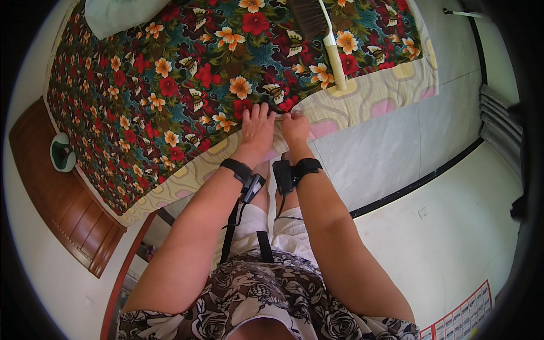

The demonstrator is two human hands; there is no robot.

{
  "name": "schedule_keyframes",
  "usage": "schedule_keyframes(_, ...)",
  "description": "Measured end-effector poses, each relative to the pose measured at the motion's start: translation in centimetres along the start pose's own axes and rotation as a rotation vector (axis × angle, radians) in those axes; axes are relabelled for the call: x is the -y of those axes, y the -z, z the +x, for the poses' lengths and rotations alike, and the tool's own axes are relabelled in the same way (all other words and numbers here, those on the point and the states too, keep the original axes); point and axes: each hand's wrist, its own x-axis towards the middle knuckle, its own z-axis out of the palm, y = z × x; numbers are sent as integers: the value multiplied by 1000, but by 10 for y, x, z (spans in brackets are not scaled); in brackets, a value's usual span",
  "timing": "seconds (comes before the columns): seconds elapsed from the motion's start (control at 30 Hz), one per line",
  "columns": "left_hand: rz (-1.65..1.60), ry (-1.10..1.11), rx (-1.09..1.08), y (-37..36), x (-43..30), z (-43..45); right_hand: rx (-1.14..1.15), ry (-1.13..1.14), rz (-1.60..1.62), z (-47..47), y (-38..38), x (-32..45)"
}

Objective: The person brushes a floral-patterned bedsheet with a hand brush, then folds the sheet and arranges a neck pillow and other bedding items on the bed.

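A floral bed cover (163, 91) in red, orange and dark green is spread over the bed before me. Beneath its near edge shows a beige patterned sheet (374, 95) with pink and yellow shapes. My left hand (258, 129) rests palm down at that edge, fingertips on the floral cloth and slightly apart; its thumb is hard to make out. Just to its right, my right hand (296, 127) has its fingers curled together, pinching the cover's edge. A bed brush (335, 63) with dark bristles lies on the cover, its handle end reaching onto the beige sheet.
A pale cloth item (121, 17) lies at the top left. The wooden headboard (59, 182) stands on the left, with a white-and-green object (63, 152) against it. Grey floor tiles (369, 153) run along the bed to a white wall (395, 242). Grey curtain fabric (499, 123) hangs at right.
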Motion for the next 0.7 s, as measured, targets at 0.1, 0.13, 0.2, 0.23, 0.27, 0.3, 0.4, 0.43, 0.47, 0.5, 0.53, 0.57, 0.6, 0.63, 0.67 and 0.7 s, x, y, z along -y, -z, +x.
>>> schedule_keyframes(0.1,41,-16,-29,0,10,-5,31,10,99,2,-8,-11)
schedule_keyframes(0.13,48,-19,-43,0,10,-6,100,-32,173,6,-9,-15)
schedule_keyframes(0.2,27,-10,-63,-1,10,-8,171,-60,239,11,-12,-23)
schedule_keyframes(0.23,-2,4,-70,-2,9,-7,173,-44,230,14,-13,-27)
schedule_keyframes(0.27,-34,20,-55,-3,9,-5,165,-53,197,16,-14,-30)
schedule_keyframes(0.3,-61,29,-81,-3,9,-2,155,13,180,17,-15,-32)
schedule_keyframes(0.4,-133,41,-86,-1,13,10,116,97,83,18,-15,-34)
schedule_keyframes(0.43,-145,34,-91,0,15,14,119,105,65,18,-15,-33)
schedule_keyframes(0.47,-157,26,-96,0,17,19,101,132,40,17,-15,-33)
schedule_keyframes(0.5,-159,9,-106,1,18,23,123,106,83,17,-15,-31)
schedule_keyframes(0.53,-161,-8,-116,1,19,27,123,100,118,17,-14,-30)
schedule_keyframes(0.57,-168,-24,-101,0,18,31,124,95,154,17,-14,-29)
schedule_keyframes(0.6,-113,-82,-114,-1,18,35,154,58,167,17,-13,-28)
schedule_keyframes(0.63,-65,-139,-101,-2,16,39,183,21,179,17,-13,-27)
schedule_keyframes(0.67,-18,-202,-97,-4,14,43,209,-32,176,17,-12,-27)
schedule_keyframes(0.7,38,-211,-149,-6,13,46,212,-16,185,18,-12,-27)
